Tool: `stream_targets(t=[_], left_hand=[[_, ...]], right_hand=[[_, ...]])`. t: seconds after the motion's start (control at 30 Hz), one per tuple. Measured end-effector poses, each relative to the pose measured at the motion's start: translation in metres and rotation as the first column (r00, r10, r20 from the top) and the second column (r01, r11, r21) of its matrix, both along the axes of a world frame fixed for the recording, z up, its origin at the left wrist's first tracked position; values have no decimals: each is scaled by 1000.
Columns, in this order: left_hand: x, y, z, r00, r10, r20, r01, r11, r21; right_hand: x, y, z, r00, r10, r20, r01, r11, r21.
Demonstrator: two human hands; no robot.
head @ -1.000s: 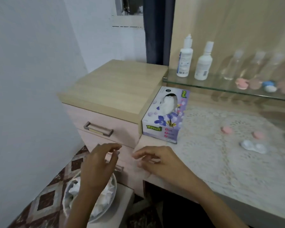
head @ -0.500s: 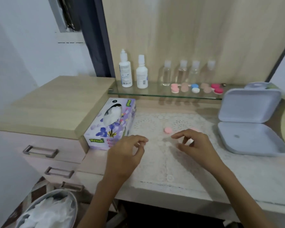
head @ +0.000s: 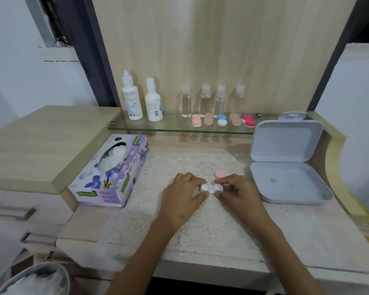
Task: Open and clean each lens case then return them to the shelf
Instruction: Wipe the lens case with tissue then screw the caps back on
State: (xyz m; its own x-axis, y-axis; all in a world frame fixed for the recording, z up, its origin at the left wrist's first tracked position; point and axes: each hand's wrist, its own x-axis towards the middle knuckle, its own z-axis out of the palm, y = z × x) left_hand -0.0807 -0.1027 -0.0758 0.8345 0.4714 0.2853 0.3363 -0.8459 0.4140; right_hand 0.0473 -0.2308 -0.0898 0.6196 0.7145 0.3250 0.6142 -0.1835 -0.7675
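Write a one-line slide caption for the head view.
Left hand and right hand pinch a white lens case over the lace mat, a pink cap behind.

Two white bottles [head: 132, 103] and four clear bottles [head: 186, 102] are standing on one glass shelf [head: 158, 130], with what look like five lens cases [head: 222, 120] lying beside them. One white case [head: 211, 188] and two pink caps [head: 219, 173] are showing below, over one lace mat [head: 211, 231]. One tissue box [head: 115, 173] and one grey box [head: 285, 162] are sitting alongside.

Left hand [head: 183, 194] half hides one pink cap [head: 189, 173].
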Motion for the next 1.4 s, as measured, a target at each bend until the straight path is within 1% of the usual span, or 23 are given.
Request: stream_targets(t=[0.1, 0.2, 0.27, 0.3, 0.4, 0.47, 0.53, 0.57, 0.6, 0.67, 0.7, 0.73, 0.8, 0.87, 1.0, 1.1, 1.3, 1.4], left_hand=[[3, 2, -4, 1000, 1, 15, -1, 1000, -2], [4, 8, -2, 999, 0, 44, 3, 997, -73], [6, 16, 1, 993, 19, 118, 0, 988, -155], [8, 21, 5, 981, 41, 187, -3, 980, -199], [19, 44, 24, 895, 158, 417, -28, 953, -302], [33, 65, 44, 822, 235, 519, -82, 950, -301], [49, 90, 65, 748, 318, 583, -178, 942, -284], [56, 102, 74, 722, 356, 593, -239, 933, -269], [63, 114, 82, 715, 392, 579, -306, 920, -246], [75, 133, 93, 742, 443, 504, -406, 894, -189], [80, 141, 96, 757, 454, 471, -423, 889, -177], [84, 149, 96, 768, 462, 444, -424, 886, -188], [91, 162, 94, 778, 485, 400, -404, 873, -273], [95, 170, 91, 767, 515, 383, -398, 850, -346], [96, 173, 83, 743, 527, 413, -420, 847, -326], [90, 168, 82, 732, 507, 456, -392, 860, -327], [63, 132, 74, 731, 373, 571, -165, 909, -383], [43, 100, 66, 737, 334, 588, -94, 912, -400]], right_hand=[[0, 1, -2, 1000, -9, 16, 9, 1000, 1], [-1, 2, -2, 999, -16, 31, 16, 1000, 0], [-2, 1, -2, 999, -23, 38, 23, 1000, 4], [-3, 1, -1, 999, -24, 44, 24, 1000, 6], [-5, -1, -2, 999, -25, 47, 24, 1000, 20], [-6, -2, -4, 999, -22, 28, 21, 999, 49], [-5, -2, -5, 999, -17, 26, 15, 997, 74], [-5, -2, -5, 999, -13, 30, 11, 997, 81], [-5, -1, -6, 999, -12, 30, 10, 996, 84], [-4, -2, -6, 999, -18, 35, 15, 996, 87], [-3, -2, -7, 999, -19, 33, 16, 996, 87], [-3, -2, -7, 1000, -16, 26, 14, 996, 90], [-3, -2, -7, 1000, -4, 15, 3, 995, 95], [-2, -1, -7, 1000, -3, 30, 0, 995, 99], [-1, 0, -7, 998, -3, 62, -3, 996, 92], [-2, -1, -6, 998, -2, 64, -2, 997, 72], [-1, 0, -2, 997, 9, 77, -13, 998, 61], [-2, -1, -2, 999, 4, 35, -5, 999, 43]])
